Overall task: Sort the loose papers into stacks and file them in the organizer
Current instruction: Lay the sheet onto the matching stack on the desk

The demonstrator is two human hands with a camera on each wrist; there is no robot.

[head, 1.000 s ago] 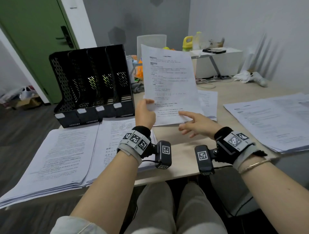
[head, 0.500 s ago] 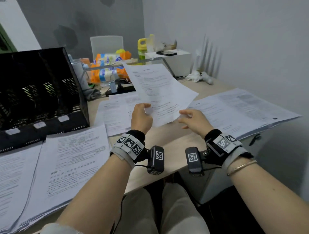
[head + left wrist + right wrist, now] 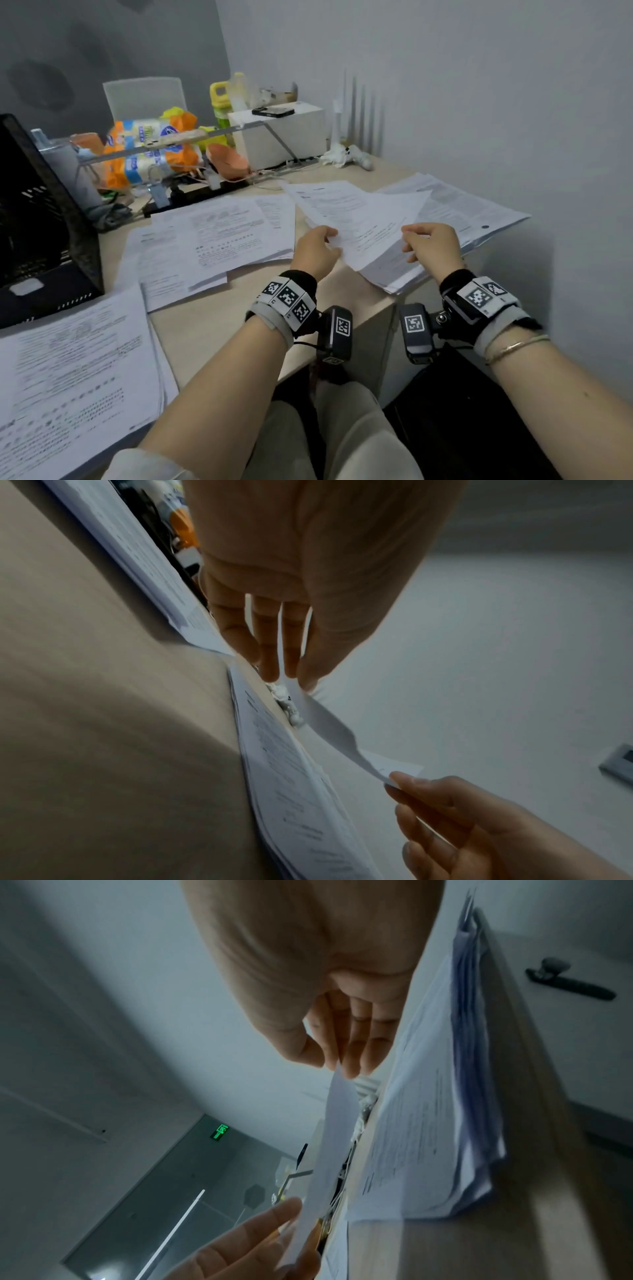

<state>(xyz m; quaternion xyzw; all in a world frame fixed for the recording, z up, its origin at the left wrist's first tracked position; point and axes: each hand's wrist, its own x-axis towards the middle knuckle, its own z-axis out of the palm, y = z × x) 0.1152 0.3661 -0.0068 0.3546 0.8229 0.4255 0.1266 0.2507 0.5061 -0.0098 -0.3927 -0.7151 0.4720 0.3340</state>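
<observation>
A: What sits around the hands?

B: At ten o'clock from them, a loose spread of printed sheets [image 3: 212, 236]. At eight o'clock, a thick stack [image 3: 75, 370] at the near left edge of the beige desk [image 3: 219, 318]. At two o'clock, the right-hand stack [image 3: 455, 209], reaching to the desk's right edge beside the grey wall [image 3: 479, 102].

A: And the hands themselves?

B: The left hand [image 3: 315, 251] pinches the near left edge of a single printed sheet [image 3: 359, 216], thumb on top and fingers underneath. The right hand [image 3: 433, 245] pinches the same sheet's near right edge with curled fingers. The sheet hangs just above the right-hand stack; from the wrist views there is a gap between them.

A: Anything in the way?

B: Nothing lies between the sheet and the stack under it.

A: The organizer?

B: The black mesh file organizer [image 3: 37, 233] stands at nine o'clock, at the far left. Its slots are too dark to tell whether anything is in them.

A: Further back?

B: At twelve o'clock, an orange-and-blue pack of tissue rolls [image 3: 150, 150], a yellow bottle [image 3: 221, 99], and a white box [image 3: 284, 137] with a dark phone [image 3: 273, 111] lying on top.
</observation>
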